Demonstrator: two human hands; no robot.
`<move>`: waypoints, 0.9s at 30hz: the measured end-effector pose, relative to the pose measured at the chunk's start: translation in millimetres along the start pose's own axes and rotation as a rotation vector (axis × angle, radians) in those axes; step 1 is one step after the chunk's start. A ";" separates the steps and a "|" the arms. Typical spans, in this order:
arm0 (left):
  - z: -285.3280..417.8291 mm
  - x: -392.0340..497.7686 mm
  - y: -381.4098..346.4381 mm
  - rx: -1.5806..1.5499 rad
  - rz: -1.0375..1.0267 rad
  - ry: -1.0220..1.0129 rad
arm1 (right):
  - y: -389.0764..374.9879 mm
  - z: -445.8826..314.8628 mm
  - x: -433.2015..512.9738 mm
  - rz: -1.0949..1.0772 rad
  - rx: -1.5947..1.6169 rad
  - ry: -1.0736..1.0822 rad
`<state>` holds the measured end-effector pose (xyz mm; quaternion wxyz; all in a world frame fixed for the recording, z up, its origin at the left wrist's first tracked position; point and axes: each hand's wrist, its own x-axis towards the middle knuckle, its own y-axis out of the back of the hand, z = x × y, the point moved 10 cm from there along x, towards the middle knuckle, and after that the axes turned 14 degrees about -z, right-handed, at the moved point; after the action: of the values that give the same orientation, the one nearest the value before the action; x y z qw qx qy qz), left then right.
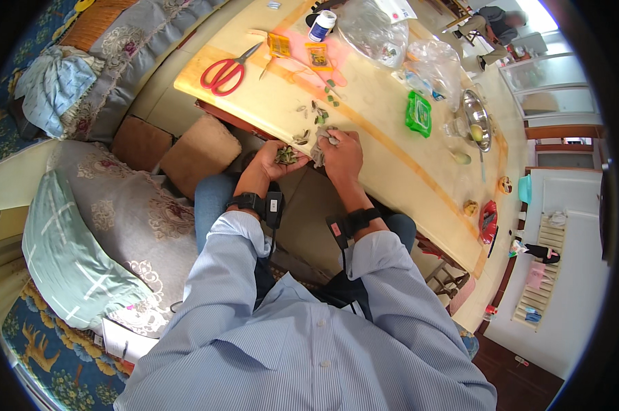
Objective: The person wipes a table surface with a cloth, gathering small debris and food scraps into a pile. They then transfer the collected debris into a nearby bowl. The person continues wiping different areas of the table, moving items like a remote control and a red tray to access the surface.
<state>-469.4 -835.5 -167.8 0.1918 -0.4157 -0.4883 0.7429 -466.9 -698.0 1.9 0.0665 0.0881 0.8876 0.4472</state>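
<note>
Just under the table edge, my left hand (276,163) is cupped palm up around a small heap of green and pale scraps (287,155). My right hand (344,156) grips a crumpled grey cloth (320,146) at the edge of the yellowish table (386,159), beside the left fingertips. On the tabletop close to the cloth lie several dark seed shells (302,137) and cut green pieces (321,117). A few more green bits (331,92) trail away farther back. The cloth's lower part is partly hidden by my right fingers.
Red-handled scissors (224,76) lie near the left corner. Behind are small orange packets (317,56), a white-capped bottle (322,26) and clear plastic bags (374,33). A green wipes pack (418,114) and steel bowl (476,110) are rightward. A person (494,28) sits far off.
</note>
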 end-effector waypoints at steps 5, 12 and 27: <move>2.6 -1.8 8.9 0.043 0.035 -0.016 | -15.9 -24.3 8.2 -0.046 -0.079 0.072; 5.8 -0.9 10.4 0.077 0.012 -0.021 | -20.5 -49.1 -5.1 -0.121 -0.119 0.227; 3.1 9.4 18.2 0.026 -0.054 -0.033 | -29.1 -11.1 -36.8 -0.218 0.392 0.147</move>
<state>-475.2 -839.0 -187.4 0.2091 -0.3873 -0.4927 0.7507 -436.0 -731.6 -13.6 0.0313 -0.0300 0.9642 0.2616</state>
